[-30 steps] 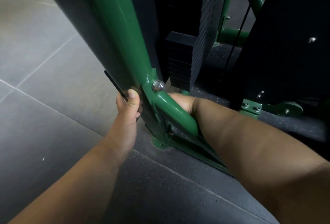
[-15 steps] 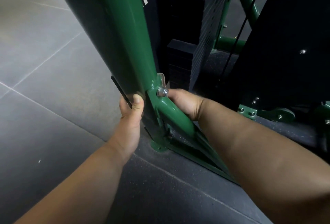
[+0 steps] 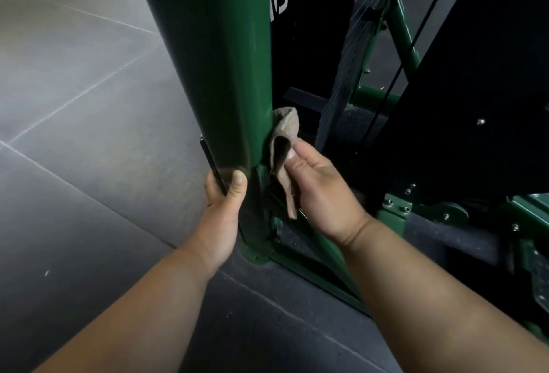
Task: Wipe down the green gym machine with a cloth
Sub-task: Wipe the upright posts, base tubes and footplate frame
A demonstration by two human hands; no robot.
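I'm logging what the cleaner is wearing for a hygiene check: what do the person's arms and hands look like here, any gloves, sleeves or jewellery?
Both forearms are bare as far as the frame shows, with no sleeves in view. The left hand and right hand wear no gloves, and no rings, watch or wristbands show. The fingernails that show are short and unpainted.

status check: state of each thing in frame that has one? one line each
cloth: folded, pinched in right hand, touching the green post
right hand: grips cloth
left hand: wrapped round post's lower end
green post: upright, bolted at floor
weight stack: resting low, as far as visible
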